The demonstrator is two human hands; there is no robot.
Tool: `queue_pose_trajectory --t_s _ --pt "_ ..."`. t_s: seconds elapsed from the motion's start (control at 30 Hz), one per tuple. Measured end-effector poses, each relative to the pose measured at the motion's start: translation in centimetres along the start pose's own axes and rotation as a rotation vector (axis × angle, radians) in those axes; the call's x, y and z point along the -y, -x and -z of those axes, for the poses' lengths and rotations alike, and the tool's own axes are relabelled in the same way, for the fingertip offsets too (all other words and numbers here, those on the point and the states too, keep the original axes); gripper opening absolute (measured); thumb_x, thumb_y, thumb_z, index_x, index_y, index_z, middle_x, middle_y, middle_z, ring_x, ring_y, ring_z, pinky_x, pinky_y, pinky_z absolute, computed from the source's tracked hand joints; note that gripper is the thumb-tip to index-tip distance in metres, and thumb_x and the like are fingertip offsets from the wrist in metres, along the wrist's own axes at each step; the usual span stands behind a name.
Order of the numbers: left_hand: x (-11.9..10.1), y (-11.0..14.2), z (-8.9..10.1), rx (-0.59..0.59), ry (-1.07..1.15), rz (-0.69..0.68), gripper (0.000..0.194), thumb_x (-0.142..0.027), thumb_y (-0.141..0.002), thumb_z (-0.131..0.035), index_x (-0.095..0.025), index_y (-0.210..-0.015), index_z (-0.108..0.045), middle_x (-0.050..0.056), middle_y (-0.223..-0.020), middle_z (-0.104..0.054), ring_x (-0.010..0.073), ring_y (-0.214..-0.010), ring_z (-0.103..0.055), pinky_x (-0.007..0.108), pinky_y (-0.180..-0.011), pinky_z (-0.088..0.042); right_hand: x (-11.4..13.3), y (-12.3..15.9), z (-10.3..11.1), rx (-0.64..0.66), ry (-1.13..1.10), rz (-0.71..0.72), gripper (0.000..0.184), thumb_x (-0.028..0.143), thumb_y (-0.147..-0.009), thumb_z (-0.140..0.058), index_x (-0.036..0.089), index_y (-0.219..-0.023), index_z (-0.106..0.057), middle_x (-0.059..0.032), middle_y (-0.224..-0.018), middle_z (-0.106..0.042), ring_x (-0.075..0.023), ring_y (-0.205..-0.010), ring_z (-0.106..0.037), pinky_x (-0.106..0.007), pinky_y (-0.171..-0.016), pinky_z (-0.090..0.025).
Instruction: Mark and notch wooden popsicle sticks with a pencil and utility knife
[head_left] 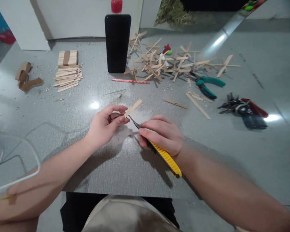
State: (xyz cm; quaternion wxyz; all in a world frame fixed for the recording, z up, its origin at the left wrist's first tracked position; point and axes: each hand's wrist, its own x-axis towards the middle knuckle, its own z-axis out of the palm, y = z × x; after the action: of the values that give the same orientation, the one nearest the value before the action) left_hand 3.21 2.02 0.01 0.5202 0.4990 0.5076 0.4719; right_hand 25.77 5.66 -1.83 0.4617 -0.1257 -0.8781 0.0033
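Observation:
Pinched between the fingers of my left hand (108,124) is a wooden craft stick (135,105), its rounded end pointing up and right. My right hand (161,133) is closed around a yellow and black utility knife (168,159). The knife's blade reaches up and left to the stick, close by my left fingertips; whether it is cutting into the wood I cannot tell. Both hands are above the grey table (106,180). A single craft stick (176,103) lies on the table beyond my right hand, and another pale one (198,105) lies farther right.
A black phone (118,45) leans upright against a red-capped bottle (116,6). Left of it lie stacked craft sticks (67,77) and brown paper strips (26,77). To the right are joined stick pieces (154,64), green-handled pliers (207,86) and keys (236,105). A pencil (130,81) lies in front.

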Motion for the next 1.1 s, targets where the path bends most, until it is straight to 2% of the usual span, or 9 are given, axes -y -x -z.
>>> queue_pose_trajectory --t_s 0.1,0.23,0.37,0.47,0.53,0.63,0.73,0.9,1.1 --pt "0.0 0.1 0.1 -0.018 -0.084 -0.06 0.023 -0.025 -0.096 -0.064 -0.022 -0.119 -0.068 0.003 -0.104 -0.077 0.0135 -0.089 -0.079 0.022 -0.079 -0.062 0.0 0.0 -0.2 -0.032 0.022 -0.013 0.012 0.022 -0.096 -0.067 0.023 -0.108 -0.065 -0.0034 -0.089 -0.074 -0.0149 -0.075 -0.071 -0.032 -0.073 -0.06" --pt "-0.1 0.4 0.2 -0.061 -0.247 -0.188 0.027 -0.026 -0.098 -0.065 -0.025 -0.125 -0.068 0.005 -0.116 -0.078 0.0156 -0.097 -0.078 0.026 -0.086 -0.061 0.2 -0.1 -0.4 -0.153 0.07 -0.096 0.01 0.023 -0.093 -0.063 0.024 -0.103 -0.067 -0.0024 -0.086 -0.067 -0.0163 -0.072 -0.066 -0.036 -0.072 -0.06" --pt "-0.1 0.8 0.2 -0.049 -0.38 -0.284 0.029 -0.027 -0.099 -0.065 -0.026 -0.127 -0.069 0.006 -0.124 -0.077 0.0183 -0.1 -0.078 0.031 -0.093 -0.061 0.3 0.0 -0.5 -0.231 0.134 -0.209 0.009 0.024 -0.093 -0.062 0.028 -0.101 -0.066 -0.0048 -0.095 -0.069 -0.0229 -0.088 -0.07 -0.054 -0.1 -0.055" --pt "0.0 1.1 0.0 -0.026 -0.428 -0.329 0.037 -0.025 -0.097 -0.067 -0.028 -0.134 -0.066 0.006 -0.124 -0.078 0.02 -0.101 -0.079 0.035 -0.096 -0.062 0.1 0.0 -0.8 -0.205 0.086 -0.25 0.032 0.018 -0.095 -0.058 0.03 -0.125 -0.06 0.0011 -0.088 -0.074 -0.0192 -0.08 -0.074 -0.06 -0.117 -0.045" --pt "0.0 1.3 0.0 -0.018 -0.484 -0.369 0.041 -0.023 -0.098 -0.066 -0.031 -0.138 -0.063 0.005 -0.119 -0.08 0.0212 -0.105 -0.079 0.036 -0.096 -0.063 0.0 0.0 -1.0 -0.155 0.053 -0.254 0.052 0.014 -0.095 -0.056 0.028 -0.144 -0.049 0.0052 -0.082 -0.075 -0.0162 -0.07 -0.073 -0.06 -0.118 -0.044" --pt "0.1 1.4 0.0 -0.001 -0.575 -0.437 0.043 -0.02 -0.099 -0.064 -0.033 -0.14 -0.062 0.005 -0.116 -0.081 0.022 -0.108 -0.078 0.036 -0.094 -0.063 -0.2 -0.1 -1.3 -0.078 0.047 -0.242 0.061 0.014 -0.096 -0.06 0.024 -0.154 -0.043 0.0034 -0.086 -0.078 -0.0142 -0.067 -0.072 -0.056 -0.115 -0.047" --pt "0.5 1.4 0.0 0.028 -0.608 -0.455 0.039 -0.02 -0.096 -0.065 -0.032 -0.133 -0.067 0.006 -0.115 -0.081 0.022 -0.103 -0.079 0.035 -0.088 -0.064 -0.3 -0.1 -1.5 -0.027 0.068 -0.252 0.053 0.015 -0.097 -0.063 0.021 -0.148 -0.051 0.0016 -0.086 -0.078 -0.0137 -0.068 -0.071 -0.052 -0.11 -0.05" --pt "0.7 1.3 0.2 0.052 -0.625 -0.445 0.037 -0.021 -0.094 -0.066 -0.032 -0.129 -0.069 0.005 -0.109 -0.081 0.0212 -0.099 -0.079 0.033 -0.082 -0.063 -0.3 -0.2 -1.3 -0.086 0.038 -0.235 0.023 0.016 -0.098 -0.066 0.025 -0.118 -0.065 0.0004 -0.089 -0.081 -0.0152 -0.069 -0.072 -0.052 -0.11 -0.05" --pt "0.1 1.1 0.8 0.068 -0.6 -0.44 0.035 -0.024 -0.094 -0.07 -0.034 -0.128 -0.07 0.004 -0.107 -0.081 0.0218 -0.099 -0.079 0.034 -0.087 -0.063 -0.2 0.1 -0.5 -0.078 0.041 -0.132 0.017 0.017 -0.1 -0.063 0.028 -0.111 -0.068 0.0033 -0.091 -0.083 -0.0148 -0.071 -0.074 -0.055 -0.117 -0.043"
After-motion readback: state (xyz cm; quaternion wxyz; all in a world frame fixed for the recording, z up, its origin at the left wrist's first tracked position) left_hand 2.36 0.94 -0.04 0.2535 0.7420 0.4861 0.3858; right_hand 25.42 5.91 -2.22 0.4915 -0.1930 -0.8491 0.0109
